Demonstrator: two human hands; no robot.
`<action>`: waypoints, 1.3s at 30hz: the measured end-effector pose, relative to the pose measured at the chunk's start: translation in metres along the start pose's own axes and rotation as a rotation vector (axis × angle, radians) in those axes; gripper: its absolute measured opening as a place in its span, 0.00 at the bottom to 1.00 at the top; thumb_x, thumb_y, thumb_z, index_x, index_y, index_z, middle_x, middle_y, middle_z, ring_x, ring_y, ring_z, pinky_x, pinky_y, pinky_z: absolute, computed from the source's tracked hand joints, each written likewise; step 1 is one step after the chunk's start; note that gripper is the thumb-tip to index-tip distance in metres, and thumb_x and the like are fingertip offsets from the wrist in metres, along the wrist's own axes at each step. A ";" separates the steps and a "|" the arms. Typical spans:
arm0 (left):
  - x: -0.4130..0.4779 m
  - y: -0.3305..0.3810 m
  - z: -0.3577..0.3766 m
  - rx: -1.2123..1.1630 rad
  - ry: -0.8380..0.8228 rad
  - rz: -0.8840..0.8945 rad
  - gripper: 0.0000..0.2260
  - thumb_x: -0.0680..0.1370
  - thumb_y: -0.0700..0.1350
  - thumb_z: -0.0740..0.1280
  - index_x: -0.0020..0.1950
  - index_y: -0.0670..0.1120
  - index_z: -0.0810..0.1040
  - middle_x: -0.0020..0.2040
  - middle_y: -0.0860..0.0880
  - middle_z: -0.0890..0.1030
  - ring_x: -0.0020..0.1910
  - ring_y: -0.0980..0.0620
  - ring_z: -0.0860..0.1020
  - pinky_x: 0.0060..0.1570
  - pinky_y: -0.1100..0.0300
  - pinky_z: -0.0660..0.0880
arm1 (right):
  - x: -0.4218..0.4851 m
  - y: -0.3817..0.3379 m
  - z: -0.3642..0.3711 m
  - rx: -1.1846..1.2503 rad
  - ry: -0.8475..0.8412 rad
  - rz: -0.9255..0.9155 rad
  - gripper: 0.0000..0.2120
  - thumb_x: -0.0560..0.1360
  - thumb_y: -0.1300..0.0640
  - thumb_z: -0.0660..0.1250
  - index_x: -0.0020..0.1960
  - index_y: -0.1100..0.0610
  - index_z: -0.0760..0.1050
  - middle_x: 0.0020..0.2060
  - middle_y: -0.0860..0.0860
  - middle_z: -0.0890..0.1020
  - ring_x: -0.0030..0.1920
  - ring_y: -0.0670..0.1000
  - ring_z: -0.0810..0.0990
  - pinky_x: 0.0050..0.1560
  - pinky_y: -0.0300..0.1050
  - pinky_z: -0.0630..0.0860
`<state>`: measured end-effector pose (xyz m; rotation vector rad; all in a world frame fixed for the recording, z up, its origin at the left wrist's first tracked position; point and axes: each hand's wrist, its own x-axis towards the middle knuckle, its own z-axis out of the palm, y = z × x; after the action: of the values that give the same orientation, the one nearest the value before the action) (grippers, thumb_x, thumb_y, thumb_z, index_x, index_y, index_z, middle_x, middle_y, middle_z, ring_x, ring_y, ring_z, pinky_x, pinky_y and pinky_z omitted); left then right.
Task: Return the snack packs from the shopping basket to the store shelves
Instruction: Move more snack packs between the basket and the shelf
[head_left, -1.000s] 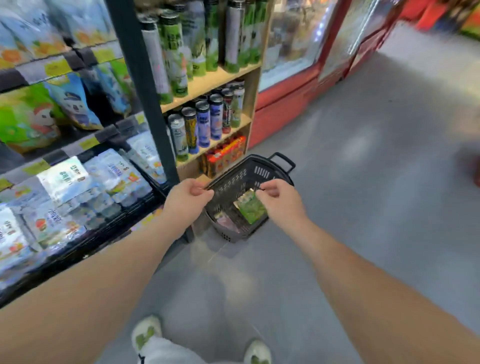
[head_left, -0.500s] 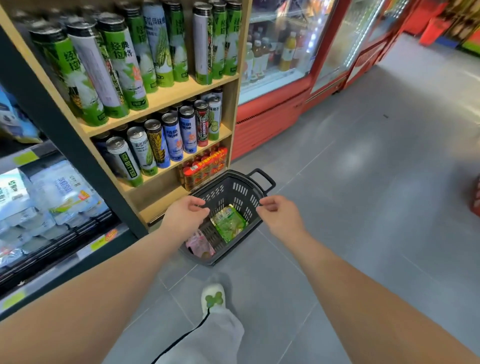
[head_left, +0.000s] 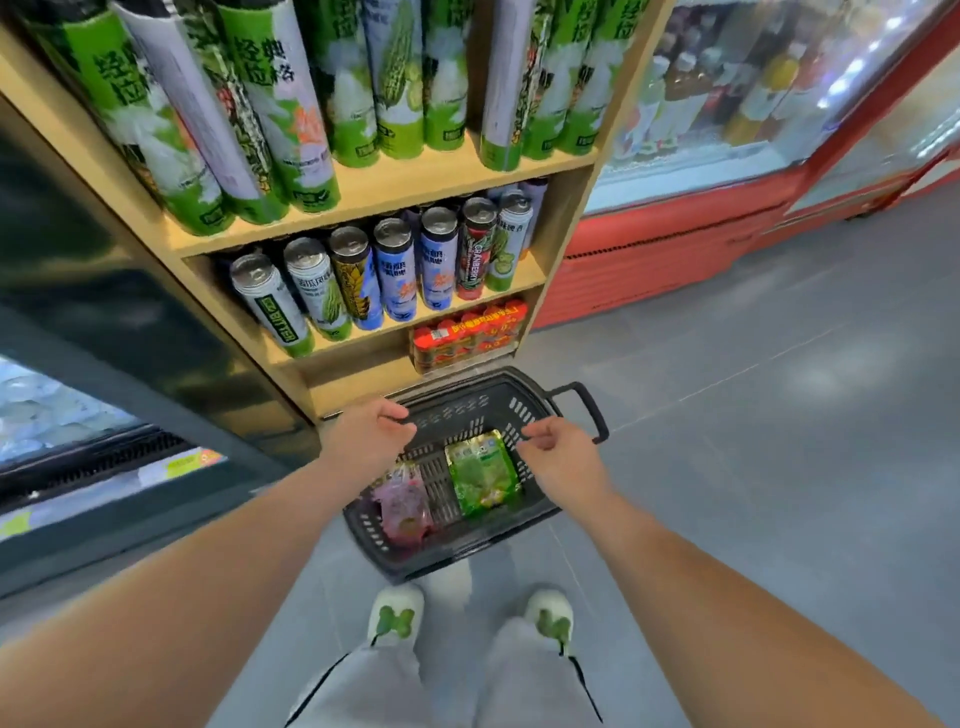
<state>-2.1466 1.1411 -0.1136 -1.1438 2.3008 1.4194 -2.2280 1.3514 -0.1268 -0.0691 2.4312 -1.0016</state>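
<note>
**Colleague:** What changed in that last second?

**Me:** Mostly where I stood. A second earlier the bagged snacks filled my left side; by this moment I faced the wooden shelf (head_left: 395, 189) of tall cans (head_left: 395, 270), and the snack shelving had slid off to the left edge, too blurred to read. The shopping basket (head_left: 447, 551) had come along with me; it sat low in front of that shelf, just ahead of my shoes (head_left: 395, 616).

**Colleague:** And the packs?

**Me:** Both were in the basket as before: the green pack (head_left: 483, 475) on the right side of its floor, the pink pack (head_left: 404, 506) on the left. Nothing had gone onto a shelf.

**Colleague:** Were you holding anything?

**Me:** My left hand (head_left: 363, 439) was at the basket's far left rim and my right hand (head_left: 563, 460) over its right side, just above the green pack; the fingers of both were curled. Whether they gripped a rim or handle or had let go, I could not tell. Neither touched a pack.

**Colleague:** So what did it mean for the job?

**Me:** I judged it a repositioning, not progress. Two packs were left to return; cans sat in front of me, so the right shelf was probably elsewhere.
</note>
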 end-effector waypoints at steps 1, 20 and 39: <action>0.003 -0.003 0.007 -0.016 0.024 -0.030 0.06 0.76 0.45 0.68 0.52 0.47 0.77 0.40 0.50 0.79 0.42 0.48 0.80 0.44 0.56 0.78 | 0.015 0.005 0.000 -0.019 -0.048 -0.001 0.06 0.74 0.55 0.69 0.49 0.53 0.75 0.39 0.47 0.77 0.42 0.49 0.77 0.45 0.41 0.71; 0.172 -0.218 0.219 -0.015 0.121 -0.342 0.10 0.75 0.41 0.66 0.55 0.44 0.78 0.48 0.44 0.82 0.39 0.48 0.78 0.33 0.62 0.71 | 0.256 0.224 0.180 -0.618 -0.622 -0.063 0.12 0.75 0.58 0.66 0.55 0.64 0.77 0.52 0.60 0.81 0.54 0.58 0.79 0.52 0.46 0.75; 0.296 -0.329 0.299 0.211 0.022 -0.111 0.12 0.76 0.47 0.66 0.58 0.46 0.77 0.53 0.48 0.81 0.48 0.51 0.78 0.46 0.63 0.72 | 0.336 0.356 0.342 -1.652 -1.116 -0.796 0.08 0.76 0.64 0.62 0.53 0.63 0.77 0.52 0.56 0.81 0.49 0.57 0.80 0.47 0.48 0.78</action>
<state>-2.1796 1.1615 -0.6461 -1.2062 2.2970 1.1004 -2.3094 1.3117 -0.7169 -1.6320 1.4016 0.9095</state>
